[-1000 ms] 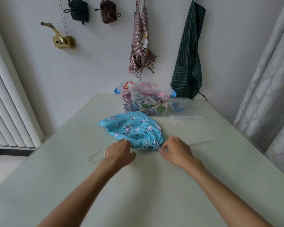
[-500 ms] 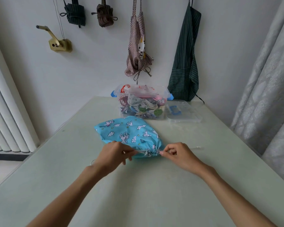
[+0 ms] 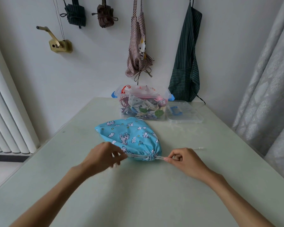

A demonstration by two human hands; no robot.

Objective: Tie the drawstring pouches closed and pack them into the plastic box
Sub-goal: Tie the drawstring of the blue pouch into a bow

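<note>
Your blue pouch (image 3: 129, 136) lies flat on the pale green table (image 3: 138, 194), dead ahead of you, its body running away and to the left, its gathered neck (image 3: 150, 157) pointing back toward you and slightly right. That neck is the near end — everything turns on it.

Your left hand (image 3: 103, 157) sits just left of the neck, fingers curled, pinching the white drawstring (image 3: 136, 156) where it leaves the gather; the hand is motion-blurred, so the exact finger placement cannot be told. Your right hand (image 3: 184, 158) sits just right of the neck, thumb and forefinger pinched on the cord's other side. The two hands are apart, one on each flank of the neck, with the cord stretched in a straight line between them, running left to right across your view. A loose cord end (image 3: 199, 147) trails on the table beyond your right hand.

The neck looks fully cinched; no knot shows yet. Judged from this, the tying comes next, and both hands are about equally near the neck, the right a touch closer.

The clear plastic box (image 3: 143, 102) stands beyond the pouch's far end, well apart from your hands and already holding several pouches. Its lid (image 3: 184, 112) lies just right of it — off, so the way in is open.
</note>
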